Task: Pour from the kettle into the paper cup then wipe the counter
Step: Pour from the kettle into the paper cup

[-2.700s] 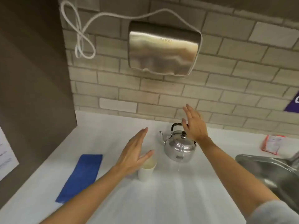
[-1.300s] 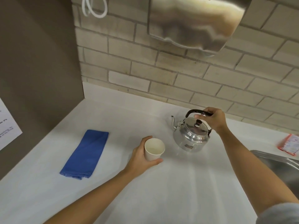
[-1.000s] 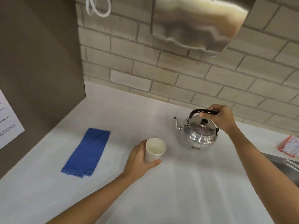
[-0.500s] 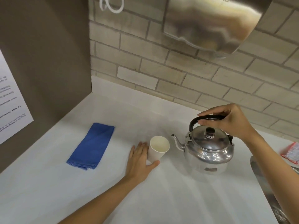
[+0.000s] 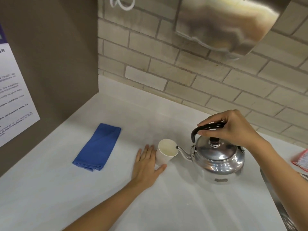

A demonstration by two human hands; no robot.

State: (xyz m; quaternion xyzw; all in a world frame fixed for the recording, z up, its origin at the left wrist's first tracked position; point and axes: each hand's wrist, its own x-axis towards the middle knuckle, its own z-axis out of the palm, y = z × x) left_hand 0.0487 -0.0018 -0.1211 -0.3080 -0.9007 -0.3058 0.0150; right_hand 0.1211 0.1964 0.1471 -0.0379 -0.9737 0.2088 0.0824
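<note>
A white paper cup (image 5: 166, 153) stands on the white counter (image 5: 175, 209). My left hand (image 5: 145, 166) lies flat beside it, the cup's base caught between thumb and forefinger. My right hand (image 5: 233, 129) grips the black handle of a shiny steel kettle (image 5: 218, 158), which hangs just above the counter to the right of the cup. The kettle's spout tip is at the cup's right rim. I see no stream of water. A folded blue cloth (image 5: 97, 147) lies flat to the left of the cup.
A steel hand dryer (image 5: 225, 22) hangs on the brick wall above. A brown side panel with a printed notice (image 5: 13, 97) closes the left. A red packet (image 5: 301, 161) lies at the right edge, and a sink rim (image 5: 283, 214) shows at lower right.
My right hand took the kettle's handle, lifted it and carried it left until the spout reached the cup's rim. My left hand's fingers have flattened on the counter beside the cup.
</note>
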